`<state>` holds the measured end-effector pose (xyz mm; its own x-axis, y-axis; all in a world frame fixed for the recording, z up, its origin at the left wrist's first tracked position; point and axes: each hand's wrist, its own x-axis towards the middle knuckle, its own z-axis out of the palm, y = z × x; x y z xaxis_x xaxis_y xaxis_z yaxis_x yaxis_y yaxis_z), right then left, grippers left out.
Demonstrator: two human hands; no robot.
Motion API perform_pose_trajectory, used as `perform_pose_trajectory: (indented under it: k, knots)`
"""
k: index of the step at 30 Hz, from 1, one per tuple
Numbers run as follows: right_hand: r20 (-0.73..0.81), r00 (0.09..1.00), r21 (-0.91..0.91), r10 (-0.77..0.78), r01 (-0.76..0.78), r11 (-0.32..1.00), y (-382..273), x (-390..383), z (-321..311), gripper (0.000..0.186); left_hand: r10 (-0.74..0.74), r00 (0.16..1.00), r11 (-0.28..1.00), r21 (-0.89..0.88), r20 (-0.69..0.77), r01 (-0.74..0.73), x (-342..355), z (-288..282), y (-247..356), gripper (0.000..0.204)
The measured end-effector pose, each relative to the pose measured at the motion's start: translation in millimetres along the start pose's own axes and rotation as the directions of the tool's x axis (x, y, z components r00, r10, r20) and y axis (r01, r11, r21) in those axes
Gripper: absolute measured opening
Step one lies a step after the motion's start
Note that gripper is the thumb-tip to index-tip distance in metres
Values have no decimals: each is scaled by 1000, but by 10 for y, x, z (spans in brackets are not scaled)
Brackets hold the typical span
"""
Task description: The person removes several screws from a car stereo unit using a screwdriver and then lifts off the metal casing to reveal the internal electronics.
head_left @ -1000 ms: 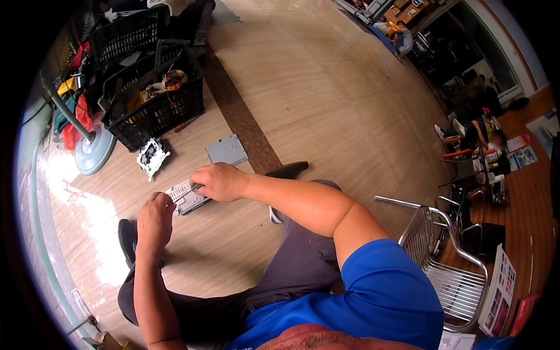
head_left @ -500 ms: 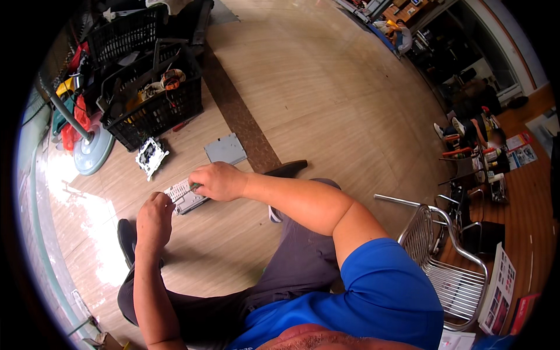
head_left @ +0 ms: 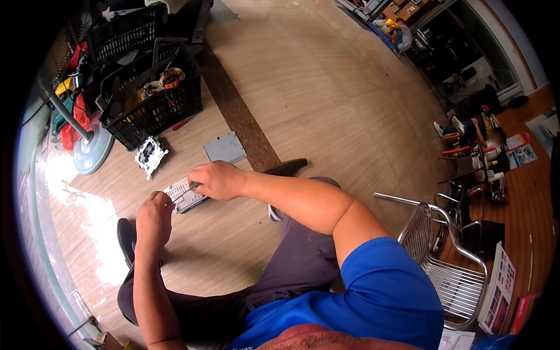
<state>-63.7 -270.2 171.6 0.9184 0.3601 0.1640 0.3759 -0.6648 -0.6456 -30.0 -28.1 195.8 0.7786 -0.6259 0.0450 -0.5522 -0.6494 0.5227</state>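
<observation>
My right hand [head_left: 219,179] is closed around the green handle of a thin screwdriver [head_left: 193,186], whose shaft slants down toward my left fingers. My left hand [head_left: 153,219] is pinched at the tip end of that shaft; what lies between its fingertips is too small to make out. Beneath both hands, on the floor between my feet, sits a light grey metal device [head_left: 189,203] with a slotted top, partly covered by the hands. A flat grey metal cover plate [head_left: 225,148] lies just beyond it. To its left rests a white frame part [head_left: 151,156] with black pieces.
Black plastic crates [head_left: 154,111] with tools and cables stand at the far left, beside a round grey stand base [head_left: 93,153]. A metal chair [head_left: 452,280] is on my right, near a wooden table [head_left: 525,245]. Other people sit farther off at the right and far right.
Almost nothing differs; both hands hold the same place over the device, with only a tiny shift of the whole view.
</observation>
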Motion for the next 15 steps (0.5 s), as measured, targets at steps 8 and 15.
perform_pose_trajectory:
  k: [8,15]
  knots:
    - [13,1000,-3,3,-3,1000,4,1,-2,18,-12,1000,1000,11,11,12,6,0,11,10]
    - [8,1000,8,6,-6,1000,-12,3,-8,17,3,1000,1000,18,4,-3,1,5,7,10]
